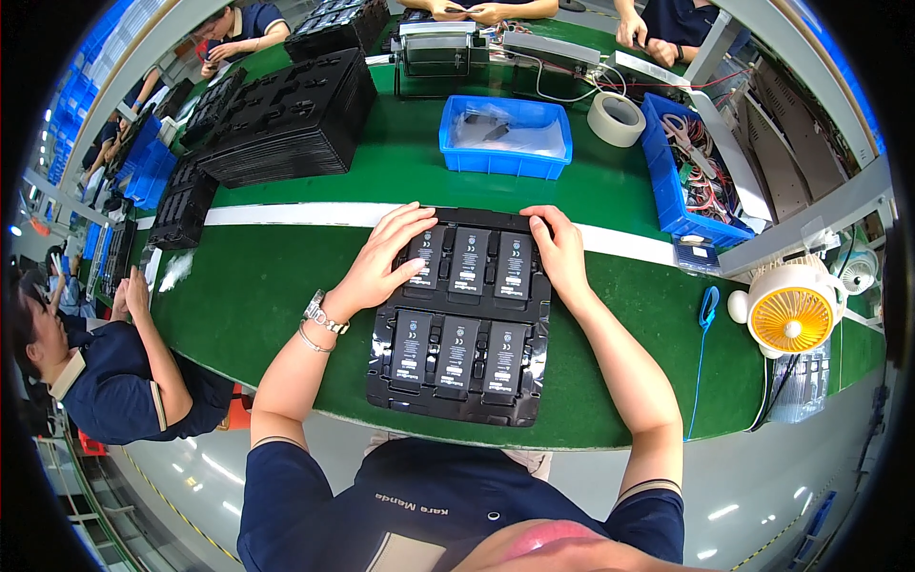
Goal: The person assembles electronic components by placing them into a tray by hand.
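Note:
A black plastic tray [381, 381] lies on the green table in front of me, slightly turned. Flat black battery packs [459, 351] with pale print sit in its pockets, in two rows of three. My left hand [389, 259] grips the tray's far left corner, fingers along the edge. Its thumb lies over the upper left pack and hides part of it. At the far right corner, my right hand [560, 250] holds the tray's rim between thumb and fingers. The fingertips on the outer side are partly hidden.
Beyond the tray stands a blue bin [506, 164] with clear plastic bags. Stacked black trays [286, 133] are at the far left. On the right are a tape roll [616, 119], a blue wire bin [679, 214] and a fan [791, 310]. A co-worker [119, 381] sits at left.

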